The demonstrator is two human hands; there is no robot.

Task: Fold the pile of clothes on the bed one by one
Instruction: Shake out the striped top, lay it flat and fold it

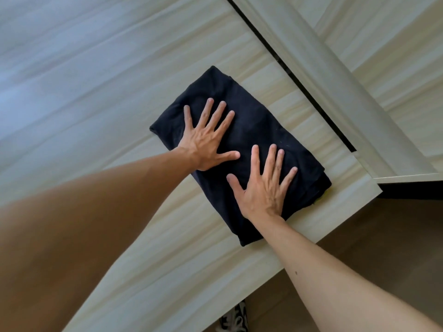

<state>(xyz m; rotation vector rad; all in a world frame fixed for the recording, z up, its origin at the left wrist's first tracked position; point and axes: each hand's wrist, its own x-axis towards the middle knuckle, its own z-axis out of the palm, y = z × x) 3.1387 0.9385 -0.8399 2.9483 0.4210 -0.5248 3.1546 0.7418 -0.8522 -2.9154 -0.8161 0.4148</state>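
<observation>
Both pressed flat on folded dark garment [251, 123], near bed [119, 104] corner: left hand [206, 140], right hand [262, 188], fingers [271, 159] spread, nothing pinched. Cloth judged soft, light, limp (floppy if lifted), best gripped at folded edges.

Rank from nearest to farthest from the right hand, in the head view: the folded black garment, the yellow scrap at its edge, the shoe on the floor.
1. The folded black garment: under the right hand, pressed flat.
2. The yellow scrap: peeking at the garment's edge, right of the hand.
3. The shoe: on the floor, bottom of view.
</observation>
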